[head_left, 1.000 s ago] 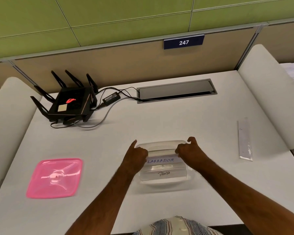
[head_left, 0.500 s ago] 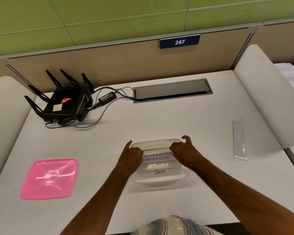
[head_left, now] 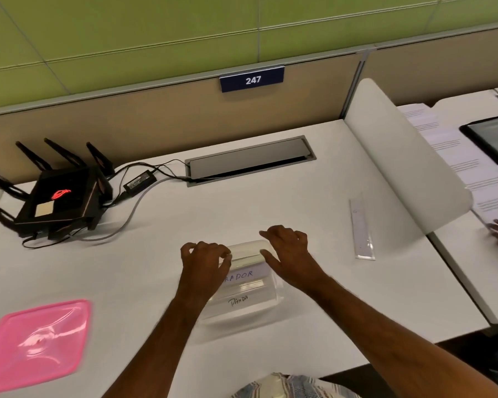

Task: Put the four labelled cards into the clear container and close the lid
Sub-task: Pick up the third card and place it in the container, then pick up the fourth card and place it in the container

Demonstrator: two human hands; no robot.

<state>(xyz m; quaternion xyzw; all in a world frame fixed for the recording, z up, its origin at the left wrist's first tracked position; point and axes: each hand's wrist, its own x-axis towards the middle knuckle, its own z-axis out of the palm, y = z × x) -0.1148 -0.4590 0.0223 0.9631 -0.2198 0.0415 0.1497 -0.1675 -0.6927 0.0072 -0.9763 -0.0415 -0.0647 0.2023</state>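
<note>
Over the clear container (head_left: pixel 243 307) (lid off), left hand (head_left: pixel 204 261) and right hand (head_left: pixel 289 249) hover, loosely open.

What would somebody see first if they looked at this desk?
Probably the bright pink lid, lying by itself at the near left of the white desk. Next, the two hands, left and right, over the clear box with cards in it, in the middle. A black router with a red glowing mark sits at the far left.

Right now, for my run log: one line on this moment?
hands: left, right over clear container | cards inside | pink lid off, left on desk
</note>
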